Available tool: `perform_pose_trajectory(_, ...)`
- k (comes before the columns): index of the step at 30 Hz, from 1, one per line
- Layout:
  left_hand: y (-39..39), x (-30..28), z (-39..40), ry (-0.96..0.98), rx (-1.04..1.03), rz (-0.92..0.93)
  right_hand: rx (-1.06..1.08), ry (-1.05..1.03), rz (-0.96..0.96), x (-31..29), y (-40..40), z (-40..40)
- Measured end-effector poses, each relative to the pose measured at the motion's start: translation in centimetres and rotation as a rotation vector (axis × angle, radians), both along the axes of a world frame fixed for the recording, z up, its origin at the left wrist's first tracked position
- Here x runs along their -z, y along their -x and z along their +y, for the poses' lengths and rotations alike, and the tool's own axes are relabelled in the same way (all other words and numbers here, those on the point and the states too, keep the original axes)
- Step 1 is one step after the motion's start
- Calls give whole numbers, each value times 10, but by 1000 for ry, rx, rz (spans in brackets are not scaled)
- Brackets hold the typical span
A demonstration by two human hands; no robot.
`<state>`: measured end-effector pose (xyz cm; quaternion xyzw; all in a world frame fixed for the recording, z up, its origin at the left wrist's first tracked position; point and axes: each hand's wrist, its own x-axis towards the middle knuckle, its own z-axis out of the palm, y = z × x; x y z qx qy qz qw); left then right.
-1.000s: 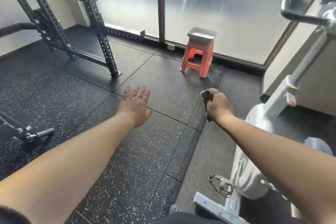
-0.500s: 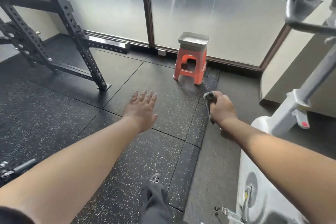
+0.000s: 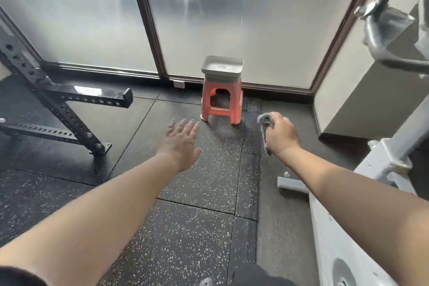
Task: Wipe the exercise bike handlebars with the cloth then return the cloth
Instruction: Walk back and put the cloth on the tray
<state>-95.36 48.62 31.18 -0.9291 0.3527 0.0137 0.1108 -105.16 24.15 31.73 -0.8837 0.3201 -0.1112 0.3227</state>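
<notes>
Cloth (image 3: 265,131), grey and bunched, sits in the right hand's (image 3: 282,134) clenched grip, tufts poking out above and below the fist; it looks soft, light and limp, so a full-fist hold on the wad should suit it. Left hand (image 3: 182,140) is flat and holds nothing. Ahead of the fist stands the stool (image 3: 221,102) with its tray (image 3: 222,67); handlebars (image 3: 380,30) sit up and to its right.

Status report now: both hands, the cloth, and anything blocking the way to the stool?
Left hand open, holds nothing. Right hand grips grey cloth. Orange stool with grey tray ahead, floor between bare.
</notes>
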Motion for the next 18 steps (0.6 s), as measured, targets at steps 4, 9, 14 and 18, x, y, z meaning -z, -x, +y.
perform_pose_trajectory(4, -43, 8, -26, 14, 25, 43, 8, -2, 4, 4, -44, -24)
perform_pose_trajectory(9, -115, 7, -70, 20, 57, 37, 19, 8, 1, 10, -114, -68)
perform_pose_trajectory(14, -202, -6, -137, 52, 29, 31, -45, -13, -71, 5, -194, -126)
perform_pose_trajectory(18, -250, -10, -182, 101, 39, 32, -61, 13, -92, 0, -244, -163)
